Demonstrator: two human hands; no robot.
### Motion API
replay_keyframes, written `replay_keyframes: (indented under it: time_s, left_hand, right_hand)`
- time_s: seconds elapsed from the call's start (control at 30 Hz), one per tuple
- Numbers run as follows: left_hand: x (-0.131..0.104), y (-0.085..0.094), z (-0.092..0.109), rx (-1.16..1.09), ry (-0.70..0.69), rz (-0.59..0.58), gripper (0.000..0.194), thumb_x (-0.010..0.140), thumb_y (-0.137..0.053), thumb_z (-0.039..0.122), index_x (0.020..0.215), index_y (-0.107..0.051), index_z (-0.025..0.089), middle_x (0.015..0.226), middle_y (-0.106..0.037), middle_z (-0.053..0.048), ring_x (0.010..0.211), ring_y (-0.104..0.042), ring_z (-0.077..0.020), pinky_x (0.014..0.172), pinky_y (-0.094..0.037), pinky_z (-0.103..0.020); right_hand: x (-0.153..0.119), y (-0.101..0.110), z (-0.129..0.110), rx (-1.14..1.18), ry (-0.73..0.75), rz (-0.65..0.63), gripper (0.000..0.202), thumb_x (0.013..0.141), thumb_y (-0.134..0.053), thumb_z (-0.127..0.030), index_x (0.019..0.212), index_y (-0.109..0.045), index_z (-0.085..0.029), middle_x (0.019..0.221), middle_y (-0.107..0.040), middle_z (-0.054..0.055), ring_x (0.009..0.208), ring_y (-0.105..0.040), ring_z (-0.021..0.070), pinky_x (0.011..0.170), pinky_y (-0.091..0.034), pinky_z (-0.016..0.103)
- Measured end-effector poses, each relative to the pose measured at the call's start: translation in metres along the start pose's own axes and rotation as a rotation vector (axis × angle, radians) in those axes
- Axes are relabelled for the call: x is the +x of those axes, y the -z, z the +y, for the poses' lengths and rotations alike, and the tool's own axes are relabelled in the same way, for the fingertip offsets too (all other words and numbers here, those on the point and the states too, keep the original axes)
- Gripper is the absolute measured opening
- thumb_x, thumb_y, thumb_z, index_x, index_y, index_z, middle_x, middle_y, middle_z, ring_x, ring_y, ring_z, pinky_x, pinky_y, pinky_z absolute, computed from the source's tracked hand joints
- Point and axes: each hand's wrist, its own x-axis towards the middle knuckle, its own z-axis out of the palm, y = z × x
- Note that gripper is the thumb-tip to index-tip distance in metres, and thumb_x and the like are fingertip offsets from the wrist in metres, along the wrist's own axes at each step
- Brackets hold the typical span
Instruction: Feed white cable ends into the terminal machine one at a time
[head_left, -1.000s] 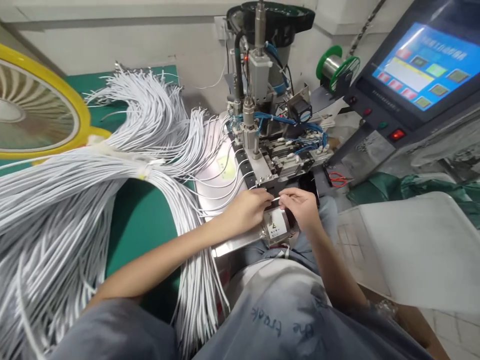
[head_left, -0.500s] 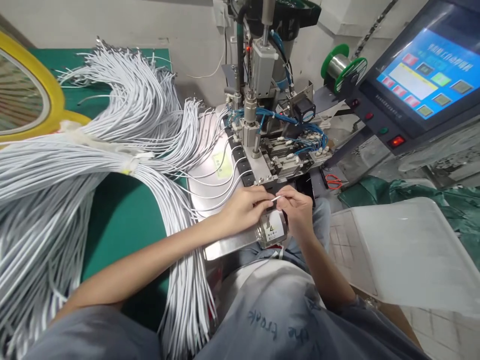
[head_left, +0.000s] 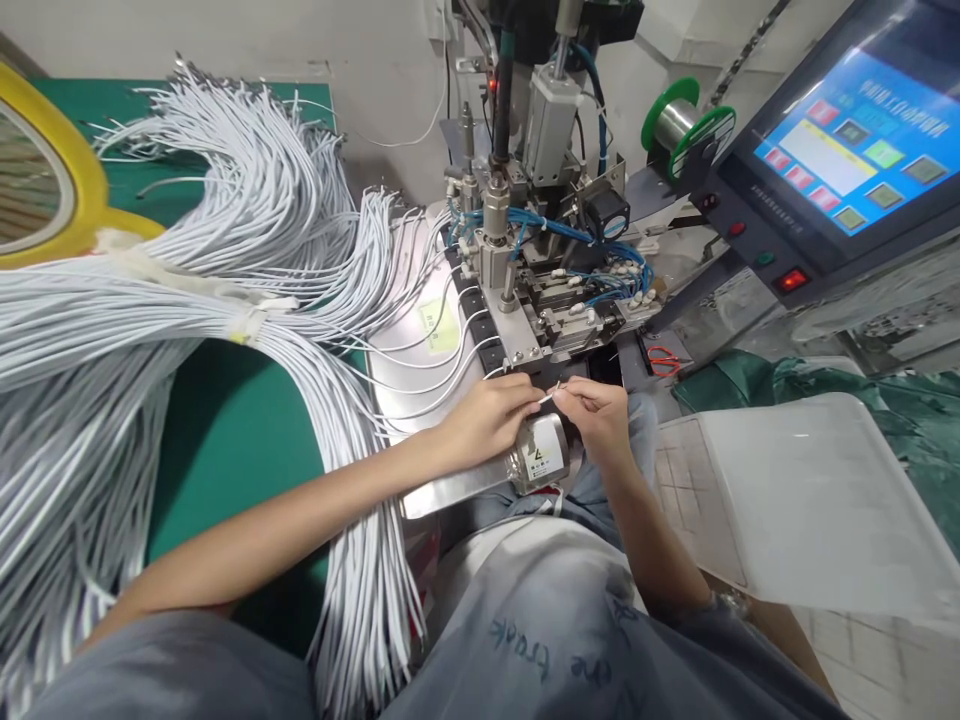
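My left hand [head_left: 499, 412] pinches a white cable [head_left: 547, 397] close to its end, just in front of the machine [head_left: 517, 300]. Facing it, my right hand [head_left: 598, 410] has its fingertips closed on the tip of the same cable; the very end is too small to make out. Below both hands sits a metal cylinder with a white label [head_left: 541, 455]. Several white cables run from the large bundle [head_left: 292, 340] on the left across the metal plate [head_left: 412, 400] to the black block [head_left: 476, 310] at the machine's edge.
A green mat [head_left: 232, 440] lies under the cables. At the far left is a yellow-rimmed round object [head_left: 97, 190]. To the right are a wire spool [head_left: 679, 125], a touch screen [head_left: 862, 150], red-handled scissors [head_left: 664, 361] and a white plastic tray [head_left: 817, 500].
The view has shifted slightly. Both hands stay together at the cable end, and the machine's upper cylinder parts now stand a little differently, with the rear column moved right.
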Motion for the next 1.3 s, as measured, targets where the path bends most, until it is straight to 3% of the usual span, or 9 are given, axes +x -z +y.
replay_keyframes:
  time_s: [0.13,0.27,0.33,0.4,0.6,0.67,0.8,0.93,1.3]
  left_hand:
    - [-0.002,-0.002,0.001,0.109,0.001,-0.004,0.022,0.09,-0.042,0.015,0.087,-0.063,0.013,0.071,-0.056,-0.002,0.062,-0.052,-0.0105,0.057,-0.041,-0.02]
    - [-0.004,0.0,-0.001,0.465,-0.144,-0.048,0.027,0.085,-0.037,0.008,0.092,-0.062,0.009,0.073,-0.055,-0.005,0.06,-0.05,-0.0135,0.053,-0.04,-0.024]
    - [-0.005,0.001,-0.002,0.556,-0.191,-0.066,0.028,0.083,-0.036,0.006,0.092,-0.063,0.008,0.074,-0.055,-0.007,0.063,-0.051,-0.0156,0.054,-0.041,-0.026]
    - [-0.004,0.001,-0.003,0.493,-0.144,-0.07,0.028,0.084,-0.037,0.007,0.09,-0.063,0.009,0.074,-0.056,-0.006,0.064,-0.052,-0.0155,0.055,-0.041,-0.025]
    - [0.0,-0.004,-0.002,0.009,0.079,-0.054,0.022,0.09,-0.044,0.015,0.085,-0.066,0.014,0.068,-0.058,-0.001,0.063,-0.055,-0.0099,0.058,-0.041,-0.019]
    - [0.0,-0.004,-0.003,0.062,0.077,-0.125,0.023,0.091,-0.045,0.018,0.084,-0.065,0.013,0.067,-0.057,-0.002,0.062,-0.055,-0.0107,0.058,-0.041,-0.02]
    - [0.0,-0.004,-0.008,0.395,0.125,-0.335,0.024,0.09,-0.041,0.015,0.086,-0.063,0.01,0.08,-0.057,-0.007,0.057,-0.054,-0.0117,0.052,-0.04,-0.023]
    - [0.001,-0.005,-0.009,0.567,0.153,-0.462,0.021,0.085,-0.042,0.009,0.092,-0.061,0.009,0.09,-0.055,-0.01,0.054,-0.055,-0.0124,0.05,-0.042,-0.025]
    - [0.0,-0.005,-0.01,0.618,0.129,-0.486,0.044,0.082,-0.041,0.005,0.124,-0.05,0.012,0.09,-0.055,-0.009,0.059,-0.059,-0.0149,0.053,-0.047,-0.026]
  right_hand:
    - [-0.009,-0.009,0.0,-0.238,0.122,0.137,0.026,0.082,-0.053,-0.024,0.058,-0.06,-0.017,0.053,-0.039,-0.004,0.05,-0.035,0.0091,0.049,-0.028,0.025]
    - [-0.006,0.001,-0.01,-0.519,0.223,0.024,0.035,0.082,-0.05,-0.019,0.047,-0.042,-0.018,0.05,-0.028,-0.005,0.049,-0.028,0.0088,0.05,-0.024,0.028]
    - [-0.002,0.006,-0.012,-0.471,0.196,-0.088,0.04,0.082,-0.05,-0.018,0.046,-0.032,-0.019,0.049,-0.025,-0.005,0.049,-0.029,0.0091,0.051,-0.024,0.028]
    - [0.001,0.006,-0.01,-0.36,0.146,-0.126,0.04,0.082,-0.05,-0.02,0.046,-0.03,-0.02,0.049,-0.025,-0.005,0.049,-0.029,0.0093,0.051,-0.025,0.027]
    - [-0.005,-0.01,0.011,-0.151,0.047,0.104,0.035,0.083,-0.051,-0.029,0.05,-0.049,-0.018,0.053,-0.039,-0.002,0.053,-0.037,0.0108,0.052,-0.03,0.027]
    - [-0.006,-0.009,0.019,-0.138,0.012,0.089,0.032,0.082,-0.052,-0.03,0.053,-0.054,-0.018,0.055,-0.046,-0.001,0.054,-0.041,0.0113,0.054,-0.035,0.027]
    - [-0.001,0.003,0.039,-0.125,-0.096,0.024,0.021,0.08,-0.052,-0.028,0.068,-0.065,-0.017,0.072,-0.065,0.004,0.069,-0.057,0.0162,0.068,-0.045,0.03]
    - [0.007,0.007,0.057,-0.046,-0.201,-0.029,0.019,0.074,-0.054,-0.03,0.077,-0.067,-0.017,0.079,-0.069,0.006,0.074,-0.062,0.0182,0.07,-0.048,0.031]
    - [0.019,-0.003,0.062,-0.008,-0.206,-0.092,0.017,0.07,-0.056,-0.034,0.065,-0.06,-0.017,0.063,-0.061,0.001,0.06,-0.055,0.0141,0.06,-0.045,0.027]
